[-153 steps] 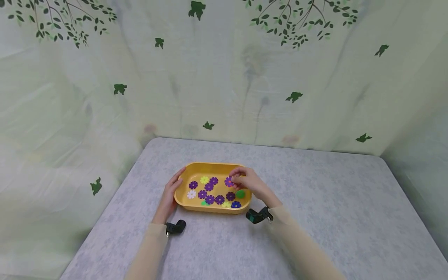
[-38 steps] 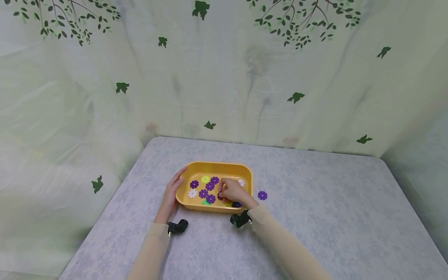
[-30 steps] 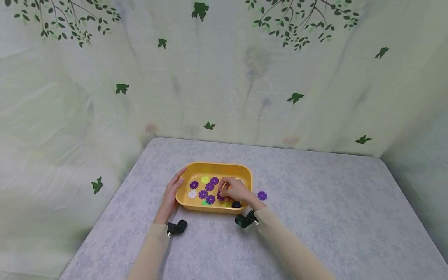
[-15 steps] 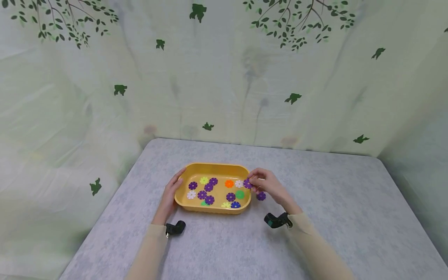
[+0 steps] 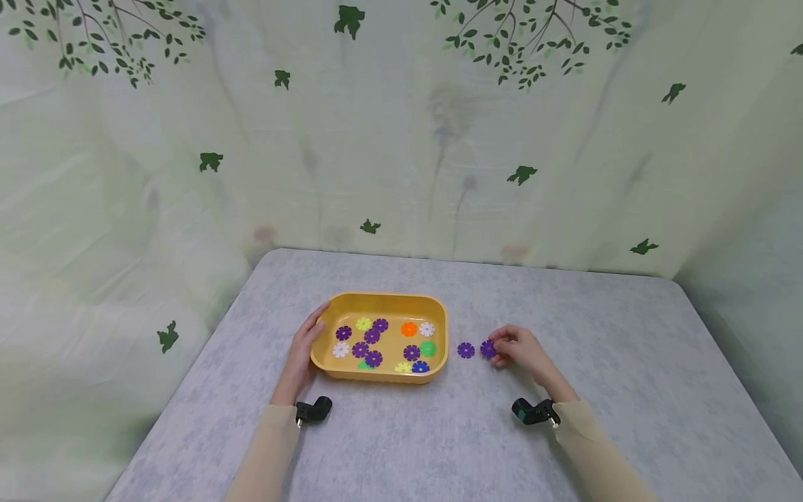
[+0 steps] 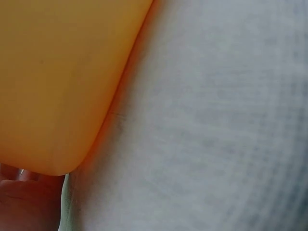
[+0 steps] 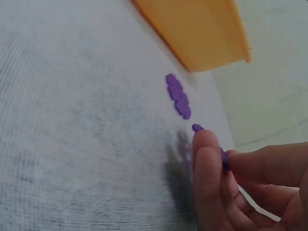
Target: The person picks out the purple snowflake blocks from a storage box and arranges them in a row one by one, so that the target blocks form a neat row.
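Observation:
A yellow tray [image 5: 383, 298] holds several flower-shaped plastic discs in purple, white, yellow, green, orange and blue. My left hand [image 5: 304, 348] holds the tray by its left end, with the fingers along the outside; the left wrist view catches only part of that hand [image 6: 29, 197] at the tray wall [image 6: 57, 86]. To the right of the tray, my right hand [image 5: 523, 354] pinches a purple flower disc [image 5: 487, 348] between thumb and fingers, just over the table. Another purple flower disc [image 5: 465, 350] lies flat between the tray and this hand. The right wrist view shows the pinched disc [image 7: 224, 160] mostly covered by fingers.
The grey table [image 5: 389, 446] extends around the tray on every side. A pale curtain [image 5: 401, 139] with printed leaves hangs behind it and at both sides. Each wrist wears a small black camera, such as the right one [image 5: 532, 411].
My right hand has picked a purple flower disc out of the tray and carried it right, past another purple disc placed on the table earlier. The left hand stays at the tray.

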Demonstrator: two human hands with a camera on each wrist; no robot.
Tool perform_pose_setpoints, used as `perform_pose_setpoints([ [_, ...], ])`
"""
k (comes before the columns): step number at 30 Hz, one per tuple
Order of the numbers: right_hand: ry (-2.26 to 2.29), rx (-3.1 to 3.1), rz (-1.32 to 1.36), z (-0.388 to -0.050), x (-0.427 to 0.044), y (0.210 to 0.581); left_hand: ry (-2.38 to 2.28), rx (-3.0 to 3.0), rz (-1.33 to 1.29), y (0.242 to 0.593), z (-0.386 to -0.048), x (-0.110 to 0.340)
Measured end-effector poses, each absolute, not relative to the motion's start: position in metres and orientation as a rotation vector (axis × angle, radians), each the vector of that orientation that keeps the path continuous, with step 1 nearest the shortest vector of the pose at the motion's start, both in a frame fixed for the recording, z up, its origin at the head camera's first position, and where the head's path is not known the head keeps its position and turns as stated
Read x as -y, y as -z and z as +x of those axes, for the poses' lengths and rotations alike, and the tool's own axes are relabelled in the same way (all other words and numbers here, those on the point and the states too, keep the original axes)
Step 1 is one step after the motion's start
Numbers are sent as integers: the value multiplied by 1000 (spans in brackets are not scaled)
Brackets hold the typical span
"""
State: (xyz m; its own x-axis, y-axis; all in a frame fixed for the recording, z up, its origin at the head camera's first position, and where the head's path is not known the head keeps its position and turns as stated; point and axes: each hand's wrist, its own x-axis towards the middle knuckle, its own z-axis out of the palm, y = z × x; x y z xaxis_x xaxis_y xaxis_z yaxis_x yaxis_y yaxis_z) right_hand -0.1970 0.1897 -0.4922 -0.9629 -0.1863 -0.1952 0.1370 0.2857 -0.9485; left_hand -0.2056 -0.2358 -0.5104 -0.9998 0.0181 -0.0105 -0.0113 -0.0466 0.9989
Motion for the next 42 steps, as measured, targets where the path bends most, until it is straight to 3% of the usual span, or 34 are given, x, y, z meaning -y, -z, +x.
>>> perform_pose_setpoints([
  [10, 1520, -2492, 38, -201, -179, 495, -2289, -2122, 5, 510, -206, 235],
  [17, 1672, -2467, -117, -206, -160, 469, -2291, -2128, 8, 509, -205, 235],
  [26, 1778, -2179, -357, -211, -99, 440, -2294, -2131, 18, 509, -205, 234],
  [42, 1139, -2314, -465, -222, -38, 443, -2338, -2081, 28, 511, -204, 235],
])
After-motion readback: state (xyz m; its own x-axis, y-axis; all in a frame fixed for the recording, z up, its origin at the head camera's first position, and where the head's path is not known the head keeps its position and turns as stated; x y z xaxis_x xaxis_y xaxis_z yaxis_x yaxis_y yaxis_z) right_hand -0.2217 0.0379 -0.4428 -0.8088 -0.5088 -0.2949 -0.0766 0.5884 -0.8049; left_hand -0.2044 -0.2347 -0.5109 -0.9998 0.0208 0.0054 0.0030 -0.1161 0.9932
